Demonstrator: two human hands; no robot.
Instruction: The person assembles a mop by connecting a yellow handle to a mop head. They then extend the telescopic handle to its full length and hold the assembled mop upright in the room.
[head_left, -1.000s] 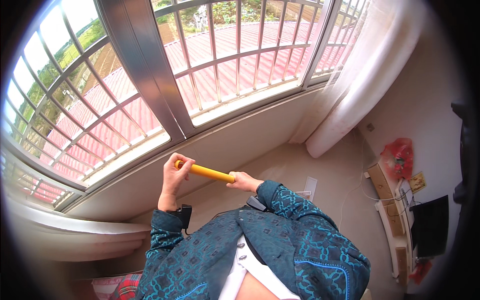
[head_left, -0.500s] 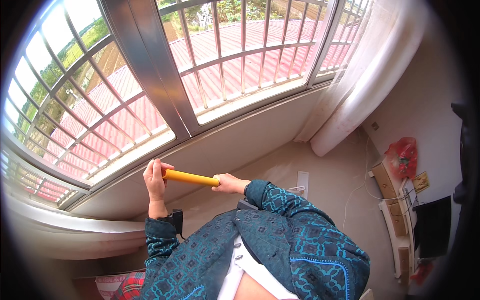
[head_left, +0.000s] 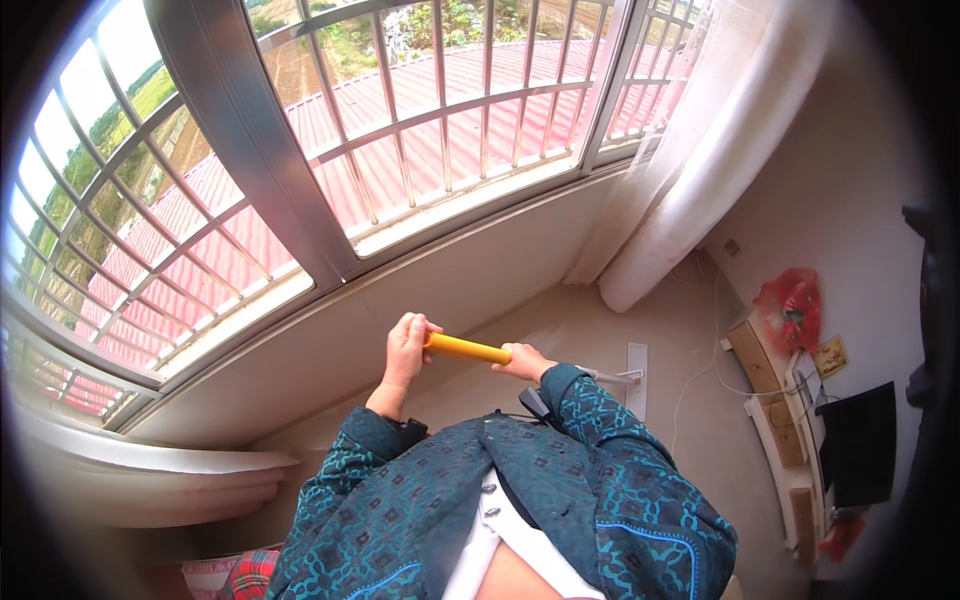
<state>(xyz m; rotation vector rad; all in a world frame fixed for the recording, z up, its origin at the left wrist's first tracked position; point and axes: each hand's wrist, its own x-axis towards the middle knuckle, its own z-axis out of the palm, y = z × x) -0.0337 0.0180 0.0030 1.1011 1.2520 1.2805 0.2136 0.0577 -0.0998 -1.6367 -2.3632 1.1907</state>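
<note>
Both of my hands hold a flat mop by its yellow handle (head_left: pixel 468 348), which slants slightly down to the right. My left hand (head_left: pixel 406 347) is wrapped round the handle's upper left end. Lower down, my right hand (head_left: pixel 524 361) grips it in front of my right sleeve. Beyond that sleeve a pale stretch of pole leads to the white, flat, oblong mop head (head_left: pixel 637 402), which lies on the floor. Part of the pole is hidden behind my right hand and sleeve.
A barred window (head_left: pixel 440 130) and its low wall (head_left: pixel 470 255) run across the front. White curtains (head_left: pixel 690 180) hang at the right. A low cabinet (head_left: pixel 775 400) with a black screen (head_left: pixel 862 445) and red plastic bag (head_left: pixel 790 308) stands right. A thin cable (head_left: pixel 690 405) trails on the floor.
Both hands and the yellow handle have moved right in the view, still gripping it. The mop head has shifted a little to the right, and more of the pole beside it shows.
</note>
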